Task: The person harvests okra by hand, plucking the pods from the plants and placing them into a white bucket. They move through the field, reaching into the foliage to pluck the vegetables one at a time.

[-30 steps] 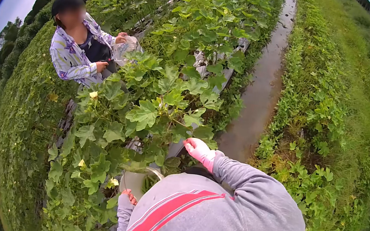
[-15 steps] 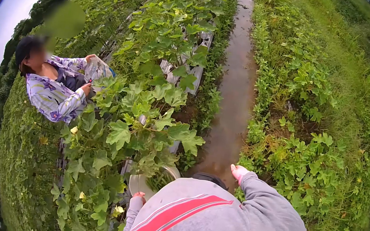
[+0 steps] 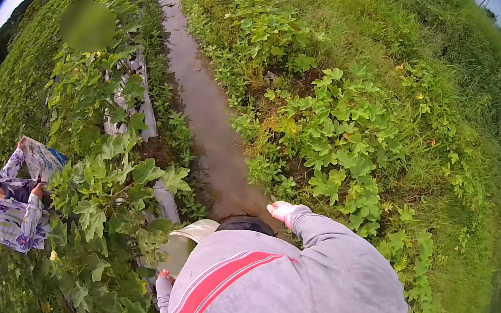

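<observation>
A whitish bucket [image 3: 196, 231] is tilted at my left side, partly hidden by my grey sleeve and body. My left hand [image 3: 166, 276] is at its lower edge, fingers curled against the rim. Leafy okra-like plants [image 3: 91, 217] crowd close on that side. Out in front, over the edge of the muddy water, is my right hand [image 3: 282, 211]. Its fingers are drawn together, and whatever may be between them is too small to name. A dark rounded thing [image 3: 246, 224], perhaps a boot, shows just beyond my body.
A water-filled furrow [image 3: 206, 105] runs away between the plant rows. Pale plastic sheeting [image 3: 138, 92] edges the left row. Low plants [image 3: 341, 147] and tall grass [image 3: 451, 185] line the right. At far left, a person in a patterned shirt [image 3: 7, 221] holds a printed bag [image 3: 44, 159].
My view has swung right, so the furrow and the other person appear farther left. The green pods seen inside the bucket earlier are now hidden. My right hand stays out over the furrow.
</observation>
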{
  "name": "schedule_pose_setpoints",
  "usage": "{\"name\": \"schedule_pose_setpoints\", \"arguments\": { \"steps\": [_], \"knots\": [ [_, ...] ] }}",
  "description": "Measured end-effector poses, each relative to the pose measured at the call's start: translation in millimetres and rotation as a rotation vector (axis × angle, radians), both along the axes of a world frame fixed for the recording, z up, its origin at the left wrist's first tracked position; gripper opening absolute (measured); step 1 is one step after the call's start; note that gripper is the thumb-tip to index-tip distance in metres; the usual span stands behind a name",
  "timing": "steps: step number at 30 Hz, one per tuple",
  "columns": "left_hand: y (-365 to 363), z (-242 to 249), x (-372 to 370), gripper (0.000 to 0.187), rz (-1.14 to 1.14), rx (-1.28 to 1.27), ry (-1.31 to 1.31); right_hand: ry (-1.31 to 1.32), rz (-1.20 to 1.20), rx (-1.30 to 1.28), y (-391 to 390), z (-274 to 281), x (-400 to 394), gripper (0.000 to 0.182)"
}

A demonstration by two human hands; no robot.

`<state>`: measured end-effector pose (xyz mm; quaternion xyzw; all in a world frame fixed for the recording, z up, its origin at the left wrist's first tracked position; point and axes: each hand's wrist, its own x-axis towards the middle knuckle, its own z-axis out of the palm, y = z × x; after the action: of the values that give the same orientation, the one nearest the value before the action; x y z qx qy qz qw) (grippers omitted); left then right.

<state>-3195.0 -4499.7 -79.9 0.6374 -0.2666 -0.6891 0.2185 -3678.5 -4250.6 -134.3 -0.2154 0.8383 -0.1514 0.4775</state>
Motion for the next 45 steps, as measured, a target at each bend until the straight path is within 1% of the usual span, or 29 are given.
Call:
{"name": "schedule_pose_setpoints", "arguments": {
  "steps": [1,3,6,7,9,10,11,12,13,14,15,17,18,20,21,22,24,25,27,29,30,32,34,36,37,39,41,42,45],
  "knots": [
    [7,16,-8,0.017,-0.039,-0.016,0.007,-0.003,-0.019,0.007,19,-4,11,0.045],
    [22,18,-7,0.019,-0.063,-0.030,-0.018,-0.041,0.007,0.055,62,-16,32,0.048],
    [32,-2,9,0.020,-0.087,-0.013,-0.041,-0.105,-0.099,0.131,132,-37,74,0.043],
    [32,-9,14,0.020,-0.083,0.013,-0.031,-0.121,-0.164,0.150,154,-25,90,0.042],
    [44,1,13,0.021,-0.138,0.035,-0.035,-0.209,-0.042,0.313,198,-44,114,0.040],
    [48,8,8,0.021,-0.173,0.056,-0.038,-0.227,0.211,0.304,224,-53,128,0.038],
    [50,7,6,0.021,-0.181,0.058,-0.024,-0.238,0.469,0.296,236,-40,134,0.037],
    [53,5,6,0.021,-0.167,0.078,0.018,-0.229,0.465,0.301,245,-28,131,0.037],
    [55,5,9,0.021,-0.154,0.099,0.052,-0.237,0.677,0.320,236,43,129,0.035],
    [56,7,12,0.021,-0.161,0.105,0.046,-0.253,0.886,0.334,233,81,136,0.033],
    [59,9,10,0.021,-0.175,0.101,0.042,-0.262,0.877,0.336,238,68,140,0.033],
    [67,11,7,0.020,-0.197,0.101,0.040,-0.140,0.507,0.386,250,15,140,0.030],
    [69,15,3,0.020,-0.181,0.120,0.025,-0.041,0.445,0.310,250,-2,136,0.030],
    [72,21,-6,0.019,-0.176,0.139,0.011,0.002,0.141,0.206,241,-10,129,0.030],
    [72,24,-9,0.019,-0.193,0.132,0.010,-0.054,-0.099,0.174,236,-11,129,0.029],
    [72,27,-10,0.019,-0.208,0.125,0.008,-0.057,-0.107,0.175,240,-18,134,0.029],
    [68,17,-12,0.020,-0.226,0.127,0.040,-0.110,-0.189,-0.093,249,-61,142,0.028],
    [63,14,-14,0.020,-0.240,0.130,0.073,-0.116,-0.197,-0.096,256,-85,142,0.028],
    [68,38,-36,0.020,-0.209,0.186,0.067,-0.444,-0.278,-0.205,283,-136,145,0.026],
    [75,62,-58,0.019,-0.250,0.176,0.029,-0.442,-0.345,-0.227,305,-175,152,0.025],
    [66,57,-59,0.018,-0.321,0.240,0.120,-0.433,-0.404,-0.251,318,-192,157,0.024],
    [65,65,-80,0.018,-0.314,0.230,0.093,-0.276,-0.240,-0.179,320,-140,159,0.025],
    [60,68,-96,0.017,-0.320,0.214,0.063,-0.138,-0.095,-0.144,308,-51,157,0.026],
    [55,76,-112,0.018,-0.369,0.190,0.071,-0.103,-0.147,-0.059,299,9,156,0.031],
    [53,81,-122,0.018,-0.401,0.166,0.094,-0.164,-0.317,-0.123,303,4,164,0.032],
    [42,89,-139,0.018,-0.430,0.161,0.061,-0.216,-0.406,-0.152,310,-16,169,0.033],
    [21,79,-150,0.018,-0.471,0.140,0.034,-0.056,-0.368,-0.112,321,-36,173,0.034],
    [21,84,-161,0.019,-0.456,0.140,0.009,-0.068,-0.469,-0.150,321,-34,173,0.032],
    [32,130,-199,0.023,-0.431,0.117,-0.020,-0.135,-0.451,-0.034,327,-41,160,0.039]
  ]
}}
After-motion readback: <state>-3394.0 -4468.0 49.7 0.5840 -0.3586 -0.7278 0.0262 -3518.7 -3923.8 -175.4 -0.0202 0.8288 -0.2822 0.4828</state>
